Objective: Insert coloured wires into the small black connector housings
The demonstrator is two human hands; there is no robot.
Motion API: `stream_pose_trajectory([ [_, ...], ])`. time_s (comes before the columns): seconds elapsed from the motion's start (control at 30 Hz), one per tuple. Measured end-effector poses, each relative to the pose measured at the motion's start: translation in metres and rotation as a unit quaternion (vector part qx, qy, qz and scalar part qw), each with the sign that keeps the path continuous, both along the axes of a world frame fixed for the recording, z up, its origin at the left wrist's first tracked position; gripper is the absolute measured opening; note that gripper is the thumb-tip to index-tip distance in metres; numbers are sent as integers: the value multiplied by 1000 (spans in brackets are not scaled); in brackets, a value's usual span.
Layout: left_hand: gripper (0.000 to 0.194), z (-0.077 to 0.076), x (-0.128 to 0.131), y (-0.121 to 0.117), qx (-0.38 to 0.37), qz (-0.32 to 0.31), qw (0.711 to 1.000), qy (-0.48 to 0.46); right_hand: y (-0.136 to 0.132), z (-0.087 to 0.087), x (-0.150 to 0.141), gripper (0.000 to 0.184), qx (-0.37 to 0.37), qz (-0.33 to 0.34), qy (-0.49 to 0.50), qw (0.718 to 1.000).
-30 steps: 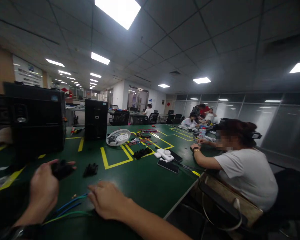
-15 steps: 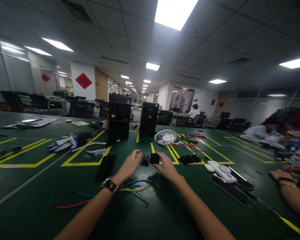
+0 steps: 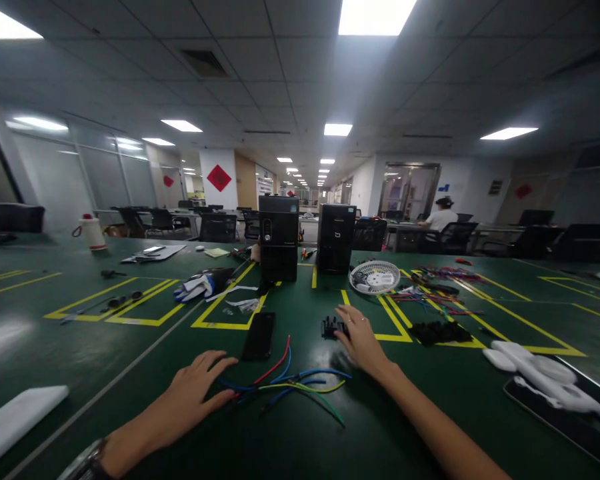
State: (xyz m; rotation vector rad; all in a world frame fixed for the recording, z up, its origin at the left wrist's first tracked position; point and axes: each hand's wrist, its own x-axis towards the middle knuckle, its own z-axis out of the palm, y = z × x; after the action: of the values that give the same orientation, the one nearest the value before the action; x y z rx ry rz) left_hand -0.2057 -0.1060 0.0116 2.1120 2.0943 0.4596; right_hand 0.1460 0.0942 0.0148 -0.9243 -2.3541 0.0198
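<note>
My left hand (image 3: 193,393) is low over the table, fingers spread and holding nothing. Its thumb tip is beside the left ends of a loose bunch of coloured wires (image 3: 300,385), red, blue, yellow and green. My right hand (image 3: 363,340) is farther forward, thumb and fingers apart around the right end of small black plastic parts (image 3: 331,327). Those fingers partly hide the parts, whose exact kind is unclear. Between the hands, a little farther off, a black phone-like slab (image 3: 259,337) lies flat.
Two black computer towers (image 3: 279,250) stand ahead. A white basket (image 3: 375,291), a black pile (image 3: 440,333) and tangled wires (image 3: 450,275) lie to the right. White plastic pieces (image 3: 545,380) sit at far right. Gloves (image 3: 200,285) and yellow tape marks are on the left.
My left hand has left the black parts and come back to the wires. My right hand stays by the parts, its fingers now apart. The camera has turned left.
</note>
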Motion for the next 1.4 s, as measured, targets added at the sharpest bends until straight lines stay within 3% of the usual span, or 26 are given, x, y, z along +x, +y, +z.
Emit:
stream_pose_trajectory([
  [0.07, 56, -15, -2, -5, -26, -2, 1000, -13, -36, 9, -25, 61, 4, 124, -27, 992],
  [0.13, 59, -30, 5, -5, -29, 0, 999, -19, -67, 12, -52, 77, -15, 249, -87, 964],
  [0.2, 65, -43, 19, -2, -16, 11, 1000, -21, -86, 9, -75, 75, -26, 293, -118, 949],
  [0.33, 71, -64, 53, 6, -5, 9, 999, -35, -91, -3, -82, 37, -16, 243, -137, 960],
  [0.4, 70, -73, 71, 8, -3, -12, 998, -62, -90, -7, -65, 24, -5, 206, -150, 967],
  [0.5, 68, -78, 107, 7, -7, -87, 989, -123, -93, -9, -21, 20, -1, 165, -178, 970],
  [0.6, 67, -69, 152, 7, -8, -190, 969, -155, -100, -5, 38, 19, -19, 115, -200, 973],
  [0.7, 64, -46, 188, 13, -21, -260, 952, -158, -103, 1, 108, 19, -48, 33, -199, 978],
  [0.83, 53, -14, 214, 37, -39, -309, 935, -171, -105, 8, 197, 22, -88, -74, -185, 976],
  [0.97, 47, 10, 237, 79, -10, -318, 926, -205, -108, 14, 246, 28, -115, -133, -174, 969],
  [1.07, 45, 25, 265, 119, 18, -298, 933, -200, -113, 22, 249, 40, -117, -132, -165, 970],
  [1.2, 49, 37, 314, 182, 50, -291, 941, -169, -120, 27, 214, 42, -81, -107, -113, 984],
  [1.4, 62, 27, 393, 257, 29, -252, 956, -149, -106, -2, 155, 17, -47, -82, -105, 990],
])
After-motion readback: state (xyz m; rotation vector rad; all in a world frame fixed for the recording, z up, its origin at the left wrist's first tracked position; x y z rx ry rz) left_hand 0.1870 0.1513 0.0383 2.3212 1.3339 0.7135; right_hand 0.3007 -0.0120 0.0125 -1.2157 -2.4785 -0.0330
